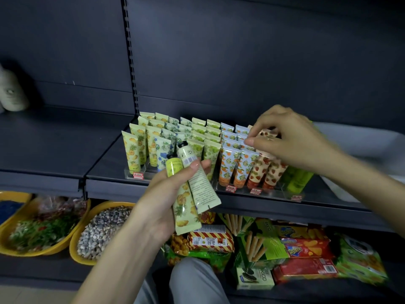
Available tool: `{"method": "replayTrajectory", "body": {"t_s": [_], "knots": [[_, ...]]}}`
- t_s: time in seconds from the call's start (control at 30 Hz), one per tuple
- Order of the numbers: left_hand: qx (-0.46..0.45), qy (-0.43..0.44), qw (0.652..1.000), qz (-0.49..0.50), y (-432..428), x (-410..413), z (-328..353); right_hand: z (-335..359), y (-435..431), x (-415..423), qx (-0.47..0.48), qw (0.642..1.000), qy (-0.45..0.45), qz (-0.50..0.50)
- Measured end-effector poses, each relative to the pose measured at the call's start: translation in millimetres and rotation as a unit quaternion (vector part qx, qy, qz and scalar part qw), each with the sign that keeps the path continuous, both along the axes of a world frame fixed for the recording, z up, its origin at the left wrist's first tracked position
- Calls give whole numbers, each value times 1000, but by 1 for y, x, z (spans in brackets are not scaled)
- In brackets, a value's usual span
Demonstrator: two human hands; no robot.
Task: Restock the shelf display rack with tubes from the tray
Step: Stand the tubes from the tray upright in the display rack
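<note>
A clear display rack [274,194] on the dark shelf holds rows of upright fruit-print tubes [206,137]. My left hand [166,194] is in front of the rack, shut on two tubes [192,189]: a pineapple-print one and a pale green one, caps pointing up. My right hand [291,139] is over the right rows, pinching a strawberry-print tube [268,135] above the other strawberry tubes [267,170]. A white tray [350,139] lies on the shelf behind my right forearm, its contents hidden.
A pale bottle [11,91] stands at the far left of the shelf. Below, yellow bowls [76,244] hold beans and dried goods, and snack packs [285,249] fill the lower shelf. My knee [192,279] is at the bottom.
</note>
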State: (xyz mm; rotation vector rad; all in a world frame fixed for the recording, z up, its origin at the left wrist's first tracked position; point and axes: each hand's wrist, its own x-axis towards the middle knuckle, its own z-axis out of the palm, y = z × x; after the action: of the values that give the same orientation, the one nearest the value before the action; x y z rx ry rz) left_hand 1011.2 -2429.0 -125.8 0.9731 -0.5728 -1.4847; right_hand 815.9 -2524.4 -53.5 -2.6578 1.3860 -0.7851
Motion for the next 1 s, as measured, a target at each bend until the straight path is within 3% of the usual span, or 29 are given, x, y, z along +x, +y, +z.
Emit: {"method": "replayTrajectory", "body": {"t_s": [0.07,0.17,0.4,0.5,0.6,0.8,0.9,1.0], "knots": [[-16,-4,1000,3,4,-5,4,-5,22,12,113,991,-49,55],[-36,13,999,2,9,-11,9,-22,49,31,342,925,-120,113],[-61,18,998,0,23,-8,9,-47,61,49,435,869,-196,131],[-63,30,997,15,25,-1,8,-52,63,53,425,874,-190,141],[-82,3,995,55,25,8,6,-53,65,52,380,901,-159,135],[-44,13,994,104,24,19,-4,-60,67,42,152,981,-50,106],[-26,40,994,99,27,20,-9,-60,64,39,100,984,-61,132],[-68,67,991,98,32,25,-14,-59,65,42,149,970,-133,139]]}}
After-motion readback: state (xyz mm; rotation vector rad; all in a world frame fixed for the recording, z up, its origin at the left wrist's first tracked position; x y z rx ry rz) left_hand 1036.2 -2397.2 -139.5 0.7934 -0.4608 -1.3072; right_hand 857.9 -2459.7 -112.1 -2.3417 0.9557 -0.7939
